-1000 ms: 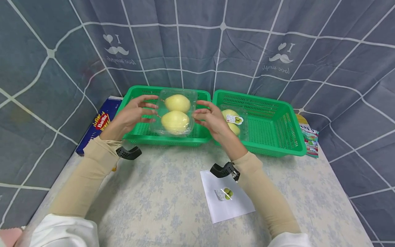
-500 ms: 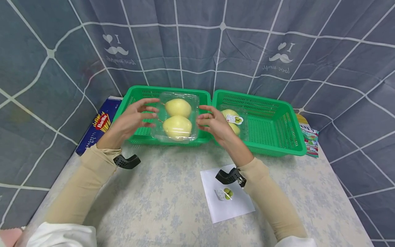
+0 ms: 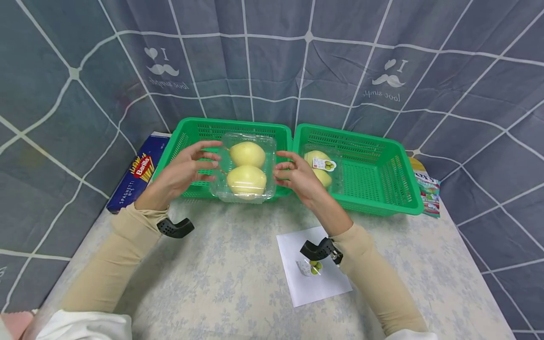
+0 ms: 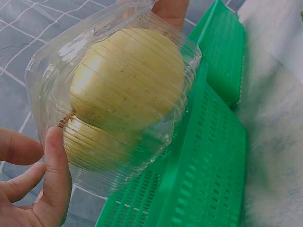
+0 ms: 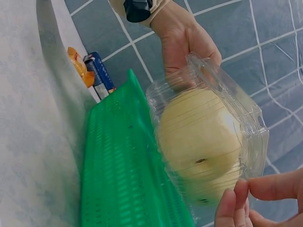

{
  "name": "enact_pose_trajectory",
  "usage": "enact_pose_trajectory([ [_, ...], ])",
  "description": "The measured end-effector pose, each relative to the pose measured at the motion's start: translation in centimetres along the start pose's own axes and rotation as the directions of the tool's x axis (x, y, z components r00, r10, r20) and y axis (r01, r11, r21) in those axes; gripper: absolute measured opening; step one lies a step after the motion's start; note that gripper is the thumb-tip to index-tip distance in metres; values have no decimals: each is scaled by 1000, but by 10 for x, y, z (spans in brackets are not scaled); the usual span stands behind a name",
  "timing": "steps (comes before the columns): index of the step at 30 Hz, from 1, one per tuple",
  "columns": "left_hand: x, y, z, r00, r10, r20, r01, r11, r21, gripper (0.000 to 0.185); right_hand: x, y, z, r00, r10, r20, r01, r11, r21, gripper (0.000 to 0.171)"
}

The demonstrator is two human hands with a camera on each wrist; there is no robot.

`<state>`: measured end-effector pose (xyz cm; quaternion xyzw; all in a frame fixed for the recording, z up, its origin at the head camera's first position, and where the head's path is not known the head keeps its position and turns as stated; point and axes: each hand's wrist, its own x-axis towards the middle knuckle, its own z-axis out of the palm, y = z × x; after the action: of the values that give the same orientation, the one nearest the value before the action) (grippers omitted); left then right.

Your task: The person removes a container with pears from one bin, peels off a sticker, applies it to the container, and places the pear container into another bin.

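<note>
Between my two hands hangs a clear plastic clamshell box (image 3: 244,170) with two pale yellow pears inside. It is tilted, over the front part of the left green basket (image 3: 199,194). My left hand (image 3: 180,174) grips the box's left side; in the left wrist view its fingers (image 4: 56,156) press on the ridged plastic. On the opposite side my right hand (image 3: 299,177) holds the box, thumb and fingertips at its edge in the right wrist view. The box's underside and the far fingers are partly hidden.
A right green basket (image 3: 378,184) holds another clear box of pears with a label (image 3: 324,164). White paper (image 3: 314,290) bearing a pear sticker (image 3: 309,267) lies in front. A blue Barilla spaghetti box (image 3: 138,172) stands left, a colourful packet (image 3: 428,193) right.
The box of pears, held in both hands, has moved towards me and slightly right, down over the left basket's front rim. Both hands have moved with it.
</note>
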<state>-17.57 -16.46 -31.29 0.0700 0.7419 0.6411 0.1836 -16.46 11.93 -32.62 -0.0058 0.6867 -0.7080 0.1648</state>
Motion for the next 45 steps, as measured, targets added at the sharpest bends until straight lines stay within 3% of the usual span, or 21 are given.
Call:
enact_pose_trajectory([
  [20, -4, -5, 0, 1000, -14, 7, 14, 1000, -12, 56, -9, -1, 2, 999, -15, 33, 15, 1000, 13, 60],
  [39, -44, -15, 15, 999, 53, -12, -53, 998, 30, 56, -44, 13, 6, 995, -5, 102, -7, 993, 120, 63],
  [45, -51, -21, 20, 999, 50, -11, -50, 999, 12, 54, -52, 21, 9, 998, 10, 70, -20, 989, 149, 59],
])
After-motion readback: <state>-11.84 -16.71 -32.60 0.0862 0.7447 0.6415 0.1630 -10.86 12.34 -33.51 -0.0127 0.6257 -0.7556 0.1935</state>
